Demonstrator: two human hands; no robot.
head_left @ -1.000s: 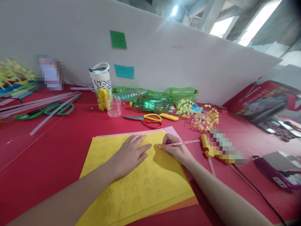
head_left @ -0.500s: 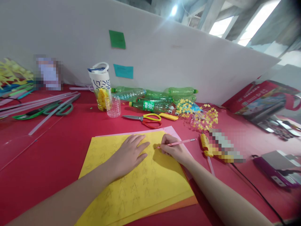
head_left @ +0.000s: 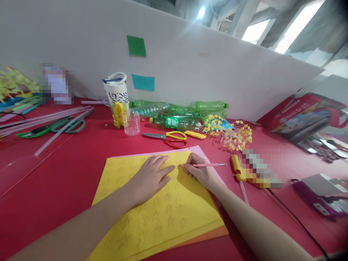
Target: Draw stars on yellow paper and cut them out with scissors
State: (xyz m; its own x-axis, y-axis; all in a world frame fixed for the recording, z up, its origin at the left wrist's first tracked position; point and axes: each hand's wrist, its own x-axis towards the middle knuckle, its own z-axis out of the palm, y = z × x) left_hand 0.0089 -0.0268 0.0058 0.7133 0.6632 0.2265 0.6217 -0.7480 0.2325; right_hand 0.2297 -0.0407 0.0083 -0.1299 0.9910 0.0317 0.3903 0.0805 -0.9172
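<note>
Yellow paper covered with rows of pencilled star shapes lies on the red table, over pink and orange sheets. My left hand rests flat on it, fingers spread, holding nothing. Pinched in my right hand is a pink pencil, its tip touching the paper near the upper right and its eraser end pointing right. Scissors with yellow and red handles lie just beyond the paper, beside a yellow comb-like piece.
Green plastic bottles lie along the white partition, near a white patterned cup and a cut clear bottle. Yellow star decorations and a yellow glue gun are on the right. Green-handled scissors lie left.
The pencil's eraser end has swung lower, so the pencil lies nearly level, and its tip has shifted slightly up the paper. My left hand stays in place.
</note>
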